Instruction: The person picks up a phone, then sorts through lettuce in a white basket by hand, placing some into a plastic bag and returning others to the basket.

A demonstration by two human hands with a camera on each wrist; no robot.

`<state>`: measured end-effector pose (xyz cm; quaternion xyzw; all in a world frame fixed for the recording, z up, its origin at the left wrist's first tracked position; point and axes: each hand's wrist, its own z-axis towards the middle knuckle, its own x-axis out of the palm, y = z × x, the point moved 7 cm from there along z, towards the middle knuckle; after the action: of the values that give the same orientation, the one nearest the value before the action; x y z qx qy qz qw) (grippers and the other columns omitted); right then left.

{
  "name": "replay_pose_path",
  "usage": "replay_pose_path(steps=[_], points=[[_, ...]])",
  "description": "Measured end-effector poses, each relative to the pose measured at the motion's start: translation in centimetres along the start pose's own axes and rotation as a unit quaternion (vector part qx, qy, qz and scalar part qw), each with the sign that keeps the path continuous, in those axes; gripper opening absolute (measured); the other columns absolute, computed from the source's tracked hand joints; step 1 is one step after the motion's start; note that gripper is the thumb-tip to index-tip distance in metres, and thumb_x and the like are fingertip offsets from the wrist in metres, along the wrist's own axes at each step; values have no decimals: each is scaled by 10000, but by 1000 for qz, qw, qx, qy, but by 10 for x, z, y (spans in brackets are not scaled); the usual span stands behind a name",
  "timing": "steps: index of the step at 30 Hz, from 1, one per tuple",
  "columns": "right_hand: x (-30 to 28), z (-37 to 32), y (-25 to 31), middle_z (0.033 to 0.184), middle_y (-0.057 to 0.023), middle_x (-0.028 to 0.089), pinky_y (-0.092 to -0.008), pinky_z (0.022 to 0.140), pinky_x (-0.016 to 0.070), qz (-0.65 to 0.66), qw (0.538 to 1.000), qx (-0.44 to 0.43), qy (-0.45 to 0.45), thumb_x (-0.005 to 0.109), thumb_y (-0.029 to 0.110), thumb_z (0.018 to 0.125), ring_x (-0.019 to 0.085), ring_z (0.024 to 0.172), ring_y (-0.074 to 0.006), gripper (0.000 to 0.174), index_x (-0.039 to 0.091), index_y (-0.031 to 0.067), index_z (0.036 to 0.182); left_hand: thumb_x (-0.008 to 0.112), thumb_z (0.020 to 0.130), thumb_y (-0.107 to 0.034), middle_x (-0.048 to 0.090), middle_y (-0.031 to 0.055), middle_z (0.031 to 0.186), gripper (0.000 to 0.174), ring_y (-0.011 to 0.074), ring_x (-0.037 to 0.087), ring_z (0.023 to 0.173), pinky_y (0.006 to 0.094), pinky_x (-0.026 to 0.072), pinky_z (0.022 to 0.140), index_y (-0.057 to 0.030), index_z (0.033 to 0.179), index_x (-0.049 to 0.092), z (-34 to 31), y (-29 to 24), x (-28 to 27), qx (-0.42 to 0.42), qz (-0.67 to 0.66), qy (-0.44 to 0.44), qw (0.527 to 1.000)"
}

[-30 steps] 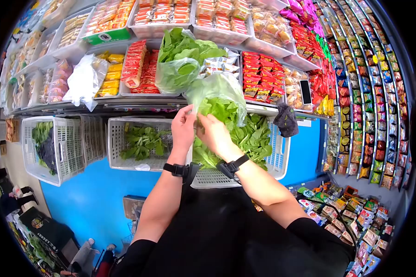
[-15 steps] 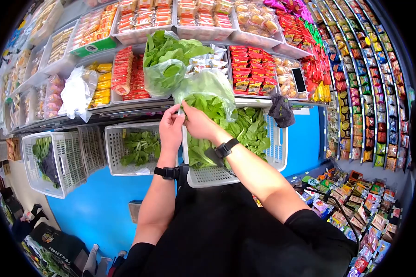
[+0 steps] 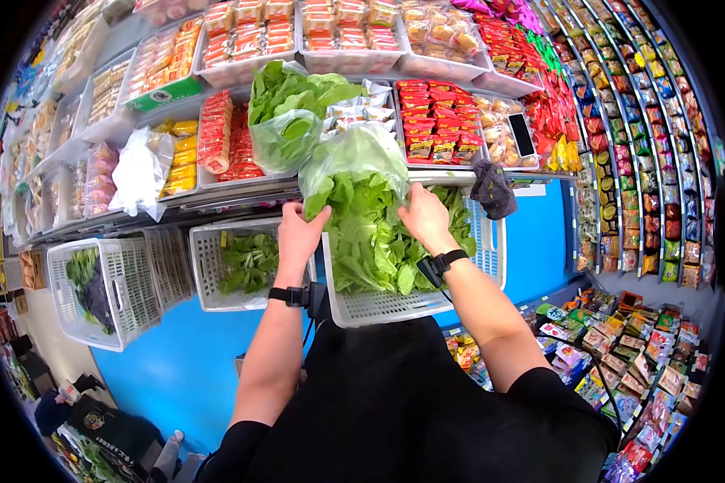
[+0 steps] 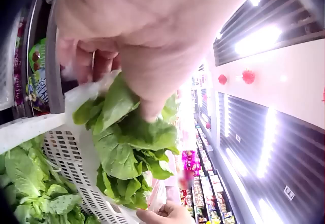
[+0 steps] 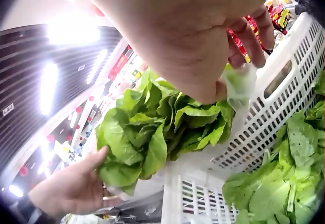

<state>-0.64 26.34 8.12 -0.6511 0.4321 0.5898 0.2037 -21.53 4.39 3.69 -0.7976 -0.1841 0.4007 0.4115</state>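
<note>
A clear plastic bag [image 3: 362,154] full of leafy greens [image 3: 361,197] leans at the shelf edge, its mouth toward me over a white crate [image 3: 358,310]. My left hand [image 3: 300,235] grips the bag's left rim, thumb inside against a leaf and fingers behind the plastic. On the opposite side my right hand [image 3: 425,219] pinches the rim between thumb and fingers, as the right wrist view shows with the film [image 5: 241,89] at the thumb. Loose greens [image 3: 379,262] lie in the crate beneath. Another bag of greens [image 3: 286,133] stands behind, left of the first.
Bins of packaged snacks [image 3: 439,121] fill the shelf behind the bags. To the left are a second crate [image 3: 205,278] of greens and a third crate [image 3: 121,298]. A dark cloth [image 3: 493,189] hangs at the shelf edge, near a phone [image 3: 521,135]. A white plastic bag [image 3: 142,167] lies farther left.
My hands were together at the bag's left edge. The right hand has moved right, so they now stand apart at the two sides of the mouth, with the greens showing wide between them.
</note>
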Motion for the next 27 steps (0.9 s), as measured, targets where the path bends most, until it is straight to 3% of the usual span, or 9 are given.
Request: replay_pose_path(steps=[2,5,7,10,13,14,16,21,27], points=[[-3,6,-15,981,-231,724,-553,836,566,18,998,-5,-52,741,234,863,696,975,-437,303,621,0,1013,867,879,-413,680,110,812,456,230,653,753,378,533,731,-7,983,687,-4,4,3,-11,67,92,993],[-27,17,-28,770,-182,681,-510,705,528,186,970,-16,-158,699,200,900,698,757,-379,191,617,27,892,810,962,-360,669,22,802,366,112,572,731,315,471,668,-13,931,697,-3,13,5,-14,-2,175,985],[-39,38,-38,709,-90,628,-394,634,487,364,920,-4,-142,742,176,894,629,679,-209,219,587,30,842,708,1055,-304,631,-61,865,244,53,518,777,266,427,706,-72,979,703,16,16,6,-13,-151,155,976],[-96,51,-30,699,6,586,-292,604,430,492,852,-53,-170,760,92,890,521,675,-81,273,520,64,764,656,1087,-336,692,-40,991,256,64,595,883,264,465,792,-85,1107,701,34,-46,-23,25,-293,123,948],[-168,31,-11,767,8,618,-251,625,447,578,782,-124,-196,718,62,931,587,669,-74,167,552,48,945,621,1106,-301,587,-70,858,240,42,504,766,273,436,726,-85,1007,655,14,-147,-56,138,-351,81,923],[-187,17,-6,767,8,618,-251,625,447,581,780,-123,-197,718,62,931,587,669,-74,167,552,48,945,642,1092,-325,608,-54,852,242,56,542,753,266,472,724,-89,1040,660,-12,-180,-64,96,-399,75,909],[-211,-8,-8,795,-4,630,-240,628,456,596,773,-105,-189,694,61,957,602,654,-86,250,533,35,1147,655,1083,-342,621,-41,850,256,64,553,737,262,475,700,-88,1055,659,-10,-182,-63,88,-387,108,911],[-192,-26,-37,786,-1,616,-245,609,484,595,799,-47,-73,678,57,982,594,637,-80,358,504,19,1292,688,1055,-385,605,-35,770,323,71,538,663,235,431,629,-63,1071,701,-28,-167,-36,5,-212,223,951],[-149,-70,-65,846,20,564,-225,563,443,608,792,-4,-56,680,23,986,542,668,-52,393,508,31,1339,652,1070,-393,575,-49,735,359,64,527,707,228,393,684,-42,1079,725,-67,-152,-16,48,-190,140,971]])
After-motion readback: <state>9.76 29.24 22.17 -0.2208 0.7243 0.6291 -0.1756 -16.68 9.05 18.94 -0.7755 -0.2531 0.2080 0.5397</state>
